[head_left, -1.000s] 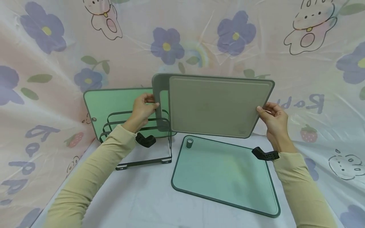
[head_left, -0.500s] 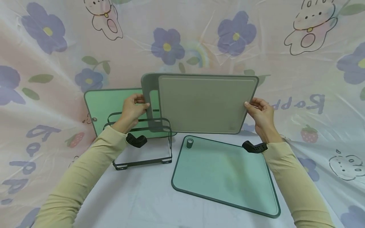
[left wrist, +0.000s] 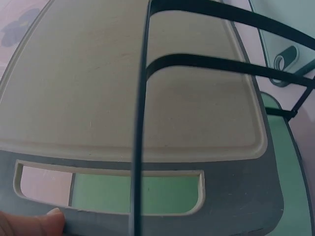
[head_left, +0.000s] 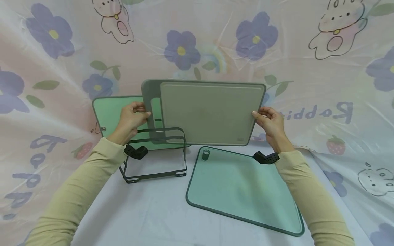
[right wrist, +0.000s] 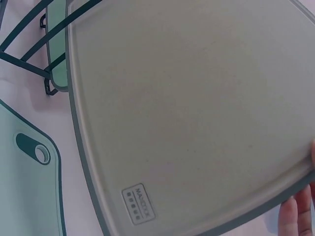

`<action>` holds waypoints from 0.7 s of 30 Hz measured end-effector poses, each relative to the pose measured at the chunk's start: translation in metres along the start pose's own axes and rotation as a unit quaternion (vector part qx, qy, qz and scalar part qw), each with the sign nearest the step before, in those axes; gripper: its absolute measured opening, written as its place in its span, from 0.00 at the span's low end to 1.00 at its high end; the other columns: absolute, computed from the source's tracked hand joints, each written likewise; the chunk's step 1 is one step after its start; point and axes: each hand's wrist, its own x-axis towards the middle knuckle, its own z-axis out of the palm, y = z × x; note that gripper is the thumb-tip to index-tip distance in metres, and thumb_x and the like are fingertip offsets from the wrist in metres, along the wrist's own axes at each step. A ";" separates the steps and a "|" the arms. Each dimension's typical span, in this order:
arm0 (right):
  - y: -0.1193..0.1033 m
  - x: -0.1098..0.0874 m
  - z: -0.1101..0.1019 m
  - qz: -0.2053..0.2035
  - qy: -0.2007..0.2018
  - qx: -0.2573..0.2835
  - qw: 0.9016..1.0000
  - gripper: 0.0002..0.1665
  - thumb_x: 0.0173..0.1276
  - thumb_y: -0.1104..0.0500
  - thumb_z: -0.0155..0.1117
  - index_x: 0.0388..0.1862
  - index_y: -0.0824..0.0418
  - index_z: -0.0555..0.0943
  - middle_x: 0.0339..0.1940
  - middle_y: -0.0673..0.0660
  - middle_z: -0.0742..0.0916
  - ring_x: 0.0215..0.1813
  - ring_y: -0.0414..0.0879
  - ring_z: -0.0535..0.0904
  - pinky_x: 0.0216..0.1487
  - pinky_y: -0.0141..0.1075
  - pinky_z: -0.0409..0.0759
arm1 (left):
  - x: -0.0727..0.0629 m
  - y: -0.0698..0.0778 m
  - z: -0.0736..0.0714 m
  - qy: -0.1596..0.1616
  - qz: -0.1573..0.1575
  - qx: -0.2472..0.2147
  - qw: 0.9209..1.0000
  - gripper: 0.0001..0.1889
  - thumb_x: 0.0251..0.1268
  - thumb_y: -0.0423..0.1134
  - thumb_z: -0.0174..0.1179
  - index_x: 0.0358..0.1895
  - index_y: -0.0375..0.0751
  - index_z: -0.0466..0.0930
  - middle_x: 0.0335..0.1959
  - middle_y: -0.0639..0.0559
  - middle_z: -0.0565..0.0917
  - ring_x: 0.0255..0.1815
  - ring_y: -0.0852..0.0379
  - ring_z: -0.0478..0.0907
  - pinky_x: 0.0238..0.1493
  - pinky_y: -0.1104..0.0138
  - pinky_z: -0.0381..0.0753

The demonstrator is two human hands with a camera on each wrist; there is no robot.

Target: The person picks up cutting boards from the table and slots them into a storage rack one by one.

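Held up on its long side is a beige cutting board with a grey rim and a handle slot at its left end. My left hand pinches that handle end, its thumb on the near face. On the opposite short edge, my right hand grips the board between thumb and fingers. The black wire rack stands in front of the board's left part. Behind it, a green cutting board stands upright in or behind the rack; which one I cannot tell.
A pale green cutting board with a dark rim and a corner hole lies flat on the white table, right of the rack. A patterned cloth hangs behind everything.
Both hands have moved left, carrying the beige cutting board with them. More of it now overlaps the rack and the green board behind. The flat board and the rack have stayed put.
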 end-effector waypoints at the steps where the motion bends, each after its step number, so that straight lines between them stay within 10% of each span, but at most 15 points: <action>1: 0.001 0.000 0.002 0.002 -0.001 -0.001 1.000 0.14 0.61 0.63 0.72 0.42 0.61 0.77 0.39 0.52 0.79 0.40 0.40 0.77 0.42 0.27 0.79 | 0.000 0.000 -0.002 0.002 0.000 -0.001 1.000 0.25 0.68 0.27 0.57 0.67 0.30 0.64 0.47 0.50 0.71 0.43 0.60 0.74 0.57 0.61 0.75; 21: 0.015 0.003 0.046 0.007 -0.025 -0.021 0.999 0.11 0.63 0.63 0.71 0.41 0.60 0.77 0.39 0.52 0.78 0.41 0.41 0.76 0.47 0.33 0.78 | -0.007 -0.007 -0.045 0.057 0.005 -0.123 0.991 0.16 0.62 0.24 0.62 0.51 0.38 0.74 0.42 0.50 0.74 0.38 0.61 0.77 0.37 0.74 0.80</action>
